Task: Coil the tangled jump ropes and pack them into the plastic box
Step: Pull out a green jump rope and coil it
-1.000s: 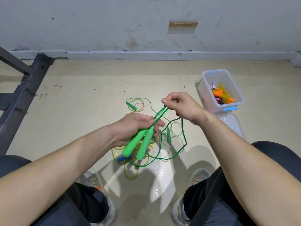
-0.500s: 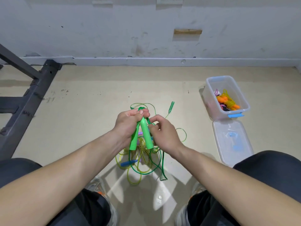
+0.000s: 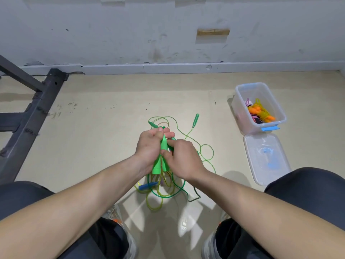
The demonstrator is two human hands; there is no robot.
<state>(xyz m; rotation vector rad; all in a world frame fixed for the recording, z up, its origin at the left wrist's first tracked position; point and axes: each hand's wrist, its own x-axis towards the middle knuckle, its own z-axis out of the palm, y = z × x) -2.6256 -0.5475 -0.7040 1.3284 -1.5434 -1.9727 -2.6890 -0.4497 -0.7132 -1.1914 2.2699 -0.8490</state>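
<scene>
I've both hands closed on green handles [image 3: 162, 156], L [image 3: 150, 144] & R [image 3: 182, 157]; some ropes already in box [image 3: 242, 109] at 2 o'clock, floor tangle [image 3: 164, 191] left.

No text, label, brand, number or sign can be read anywhere in the head view; nothing legible is borne by the plastic box [image 3: 240, 101], its lid [image 3: 261, 157] or the wall [image 3: 112, 34]

A bare utility room — scuffed white wall [image 3: 112, 30], steel frame [image 3: 28, 116].
</scene>
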